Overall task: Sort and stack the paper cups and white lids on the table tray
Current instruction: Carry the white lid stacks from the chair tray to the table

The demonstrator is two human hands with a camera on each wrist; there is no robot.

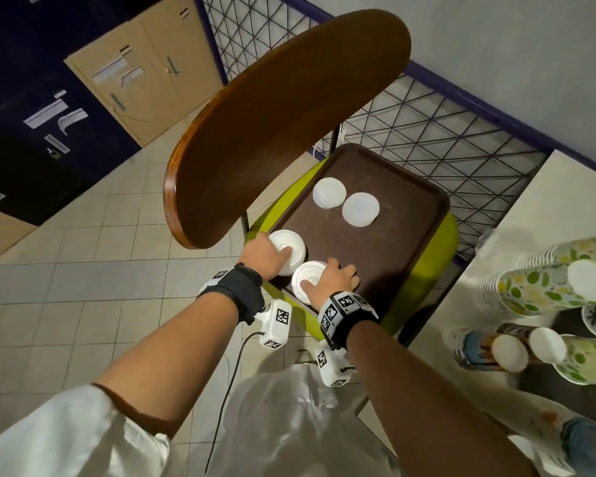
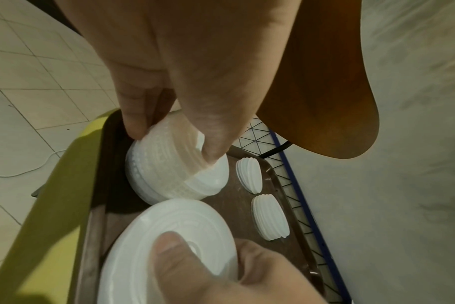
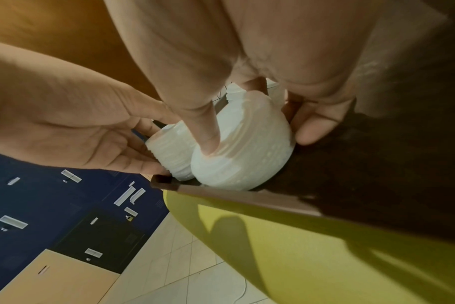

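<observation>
The left hand (image 1: 267,254) grips a stack of white lids (image 1: 289,251) at the near left corner of the brown tray (image 1: 420,215), thumb on top and fingers (image 2: 135,121) curled against the side wall. This grip probably keeps the nested lids aligned while the stack stands on the tray. Just to its right, the right hand (image 1: 331,278) holds a second lid stack (image 1: 305,280) in the same way, with the thumb (image 2: 174,253) pressing the top face and the fingers wrapped round the far side. The two stacks touch, which suggests they are being brought together to merge or to sit side by side. Further back on the tray lie two low lid piles (image 1: 344,201), close together and well apart from the hands. The paper cups (image 1: 544,287) lie on their sides in nested rows on a pale table (image 1: 565,194) at the right, off the tray.

The tray rests on a yellow-green seat (image 1: 434,273) below a tilted wooden tabletop (image 1: 283,125). Behind stand a wire mesh panel (image 1: 444,132) and a pale wall; the floor (image 1: 100,253) at the left is light tile, bordered by dark blue and beige lockers (image 1: 49,98)
</observation>
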